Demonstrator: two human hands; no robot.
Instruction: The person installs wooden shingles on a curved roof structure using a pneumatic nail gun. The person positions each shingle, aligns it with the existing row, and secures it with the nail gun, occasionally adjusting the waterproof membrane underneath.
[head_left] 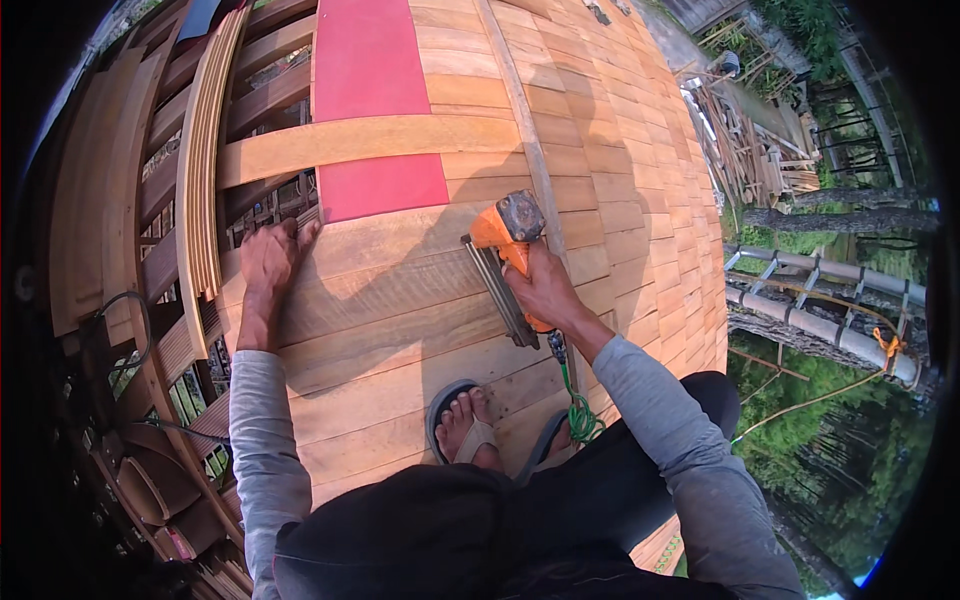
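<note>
My right hand (543, 287) is wrapped round the handle of an orange and black nail gun (508, 228), whose long magazine slants down toward my feet. From the handle's lower end runs a green coiled air hose (580, 415). To the left, my left hand (270, 260) is closed over the left end of a wooden board (390, 235), its fingers bent down and partly hidden. That board lies against the lower end of a red sheet (385, 188). Across the sheet, farther off, rests a loose plank (370, 142).
Open framing with gaps shows beams (268, 100) at the left, with a bundle of thin strips (208, 150) across it. A long batten (520, 120) lies over the shingled boards. Beyond the right edge are a ladder (800, 310), trees and a lumber pile (760, 150). My sandalled foot (465, 425) stands on the boards.
</note>
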